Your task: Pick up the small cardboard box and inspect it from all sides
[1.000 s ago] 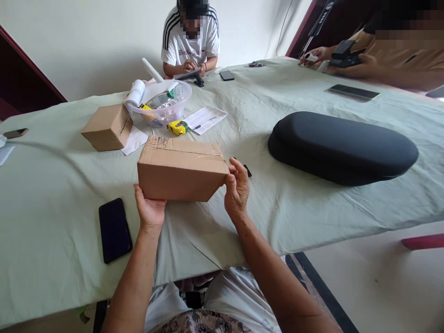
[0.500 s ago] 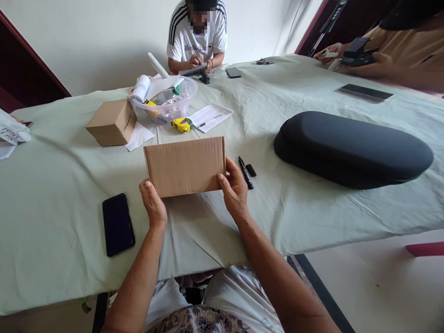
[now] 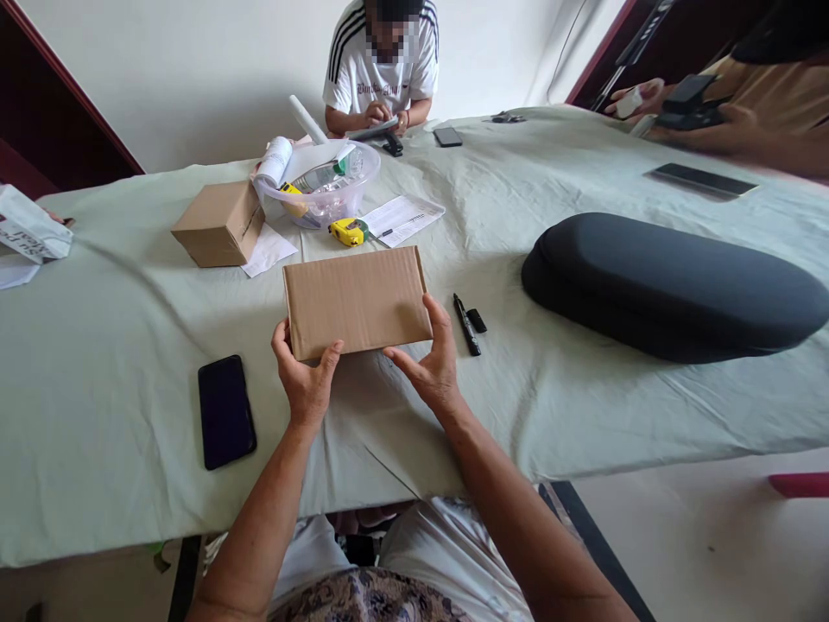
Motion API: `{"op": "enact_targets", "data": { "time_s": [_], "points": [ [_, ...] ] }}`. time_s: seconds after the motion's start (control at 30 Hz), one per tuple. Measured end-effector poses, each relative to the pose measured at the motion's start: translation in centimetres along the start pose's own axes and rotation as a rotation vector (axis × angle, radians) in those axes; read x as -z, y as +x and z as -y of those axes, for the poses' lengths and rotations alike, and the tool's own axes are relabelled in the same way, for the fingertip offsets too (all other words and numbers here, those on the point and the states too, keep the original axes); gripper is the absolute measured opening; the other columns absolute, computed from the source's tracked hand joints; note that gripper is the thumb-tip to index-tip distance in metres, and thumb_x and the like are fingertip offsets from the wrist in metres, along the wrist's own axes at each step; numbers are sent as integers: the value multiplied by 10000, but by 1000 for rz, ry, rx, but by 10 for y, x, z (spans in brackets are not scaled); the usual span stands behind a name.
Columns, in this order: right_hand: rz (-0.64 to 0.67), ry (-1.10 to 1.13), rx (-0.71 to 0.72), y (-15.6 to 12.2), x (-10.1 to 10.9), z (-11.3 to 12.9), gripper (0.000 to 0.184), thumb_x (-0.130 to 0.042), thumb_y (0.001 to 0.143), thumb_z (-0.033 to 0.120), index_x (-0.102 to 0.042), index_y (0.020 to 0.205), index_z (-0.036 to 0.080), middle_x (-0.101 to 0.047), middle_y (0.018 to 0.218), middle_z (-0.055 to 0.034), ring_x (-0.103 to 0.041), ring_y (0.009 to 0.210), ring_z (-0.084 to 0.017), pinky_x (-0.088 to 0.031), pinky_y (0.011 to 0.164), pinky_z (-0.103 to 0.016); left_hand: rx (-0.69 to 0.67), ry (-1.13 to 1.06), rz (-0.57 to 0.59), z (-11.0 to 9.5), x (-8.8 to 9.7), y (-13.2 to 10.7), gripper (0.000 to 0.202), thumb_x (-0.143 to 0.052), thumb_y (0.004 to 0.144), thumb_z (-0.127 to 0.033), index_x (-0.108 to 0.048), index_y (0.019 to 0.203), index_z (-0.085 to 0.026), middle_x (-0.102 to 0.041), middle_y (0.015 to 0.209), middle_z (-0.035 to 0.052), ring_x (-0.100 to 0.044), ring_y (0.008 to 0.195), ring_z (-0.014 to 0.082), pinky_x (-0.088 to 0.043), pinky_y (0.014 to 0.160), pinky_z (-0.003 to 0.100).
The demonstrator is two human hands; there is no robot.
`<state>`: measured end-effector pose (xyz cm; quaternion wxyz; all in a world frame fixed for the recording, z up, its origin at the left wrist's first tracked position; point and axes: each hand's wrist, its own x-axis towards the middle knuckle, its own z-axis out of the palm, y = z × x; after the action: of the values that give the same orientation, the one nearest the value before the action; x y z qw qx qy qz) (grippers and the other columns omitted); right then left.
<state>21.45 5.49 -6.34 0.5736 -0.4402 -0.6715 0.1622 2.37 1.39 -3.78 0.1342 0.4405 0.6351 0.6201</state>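
I hold a plain brown cardboard box (image 3: 356, 298) with both hands, just above the pale green tablecloth (image 3: 453, 397), with a broad bare face turned up towards me. My left hand (image 3: 303, 380) grips its near left corner, thumb on top. My right hand (image 3: 431, 363) holds the near right edge, fingers curled round it. A black marker (image 3: 466, 313) and its loose cap (image 3: 477, 320) lie just right of my right hand.
A black phone (image 3: 226, 411) lies to the left. A second cardboard box (image 3: 218, 223), a clear bowl (image 3: 324, 186) of items, a yellow tape measure (image 3: 348, 231) and papers sit further back. A large black cushion (image 3: 673, 281) lies right. A person sits opposite; another person's hands (image 3: 680, 108) are top right.
The box has been tipped over towards me, so its taped top no longer shows and a plain face is up. My left hand shifted from under it to its near corner.
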Motion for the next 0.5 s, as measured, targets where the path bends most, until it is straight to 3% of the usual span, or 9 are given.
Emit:
{"op": "enact_targets", "data": {
  "time_s": [0.33, 0.5],
  "points": [
    [-102, -159, 82, -4, -4, 3, 896, -721, 826, 606, -298, 1548, 286, -474, 1486, -170, -477, 1393, -358, -399, 1148, -644, -194, 214, -11, 5, -6, -10, 1056, -741, 669, -759, -405, 1445, -127, -526, 1395, 239, -516, 1342, 365, -426, 1130, 509],
    [-117, -197, 87, -6, -7, 7, 902, -728, 815, 613, -294, 1542, 302, -467, 1485, -163, -468, 1392, -371, -400, 1137, -665, -228, 258, -13, 5, -9, -13, 1175, -740, 634, -787, -338, 1503, -106, -486, 1425, 264, -478, 1376, 387, -418, 1138, 528]
  ]
}}
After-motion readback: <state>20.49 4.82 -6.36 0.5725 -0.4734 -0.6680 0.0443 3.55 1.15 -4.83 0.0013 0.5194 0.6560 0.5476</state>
